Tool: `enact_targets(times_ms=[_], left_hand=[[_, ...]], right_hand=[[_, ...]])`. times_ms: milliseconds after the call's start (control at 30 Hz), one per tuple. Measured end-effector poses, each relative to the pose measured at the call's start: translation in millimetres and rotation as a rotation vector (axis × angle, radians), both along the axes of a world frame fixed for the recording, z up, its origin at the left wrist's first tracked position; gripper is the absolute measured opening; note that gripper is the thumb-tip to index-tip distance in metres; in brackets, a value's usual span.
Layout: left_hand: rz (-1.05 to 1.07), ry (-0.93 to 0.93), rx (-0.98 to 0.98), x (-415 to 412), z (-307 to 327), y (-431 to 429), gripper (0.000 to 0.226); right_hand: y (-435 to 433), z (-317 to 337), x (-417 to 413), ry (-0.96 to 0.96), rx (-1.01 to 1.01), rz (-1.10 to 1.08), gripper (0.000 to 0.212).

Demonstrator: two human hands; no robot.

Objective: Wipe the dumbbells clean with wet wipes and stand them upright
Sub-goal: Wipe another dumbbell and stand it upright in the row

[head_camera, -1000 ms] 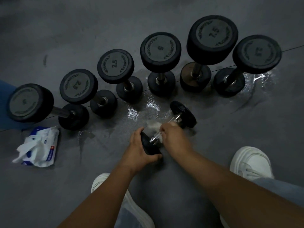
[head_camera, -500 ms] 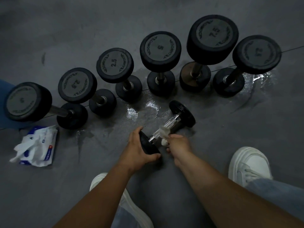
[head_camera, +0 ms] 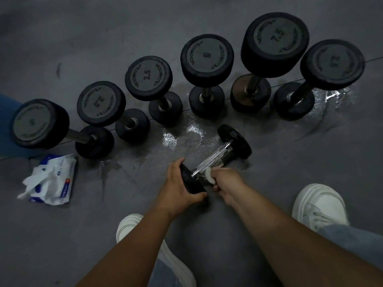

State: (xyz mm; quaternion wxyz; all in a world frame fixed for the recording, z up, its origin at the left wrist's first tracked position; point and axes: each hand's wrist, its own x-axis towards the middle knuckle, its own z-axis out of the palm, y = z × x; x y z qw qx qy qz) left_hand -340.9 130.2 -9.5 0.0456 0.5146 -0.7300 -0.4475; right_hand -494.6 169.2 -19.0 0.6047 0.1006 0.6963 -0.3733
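The left hand (head_camera: 179, 184) is clasping the near head of the small dumbbell (head_camera: 215, 160), its grip wrapped around the black disc. Just beside it, the right hand (head_camera: 227, 184) is clenching a white wipe (head_camera: 207, 175) against the chrome handle, the far head resting on the wet floor (head_camera: 290, 162).

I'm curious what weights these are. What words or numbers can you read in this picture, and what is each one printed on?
"7.5" and "TECHNOGYM": end cap of the largest dumbbell.
"5", "TECHNOGYM": centre dumbbell.
"2.5", "TECHNOGYM": third dumbbell.
"2.5", "TECHNOGYM": second dumbbell.
"2.5", brand blurred: far right dumbbell.
"5", brand faint: far left dumbbell.
Wipes pack: print too small to read.
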Motion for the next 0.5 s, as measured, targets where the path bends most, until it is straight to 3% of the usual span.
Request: enact_targets(times_ms=[300, 400, 500], left_hand=[[-0.006, -0.007, 0.024, 0.6, 1.0, 0.6, 0.116], [-0.004, -0.007, 0.044, 1.5, 0.5, -5.8, 0.117], [-0.012, -0.009, 0.055, 2.3, -0.3, -8.3, 0.118]], right_hand=[[-7.2, 8.6, -7.9, 0.125, -0.016, 0.064, 0.021], [-11.9, 17.0, -0.7, 0.494, -0.173, 0.241, 0.021], [-22.6, 26.0, 2.1, 0.808, -0.344, 0.51, 0.004]])
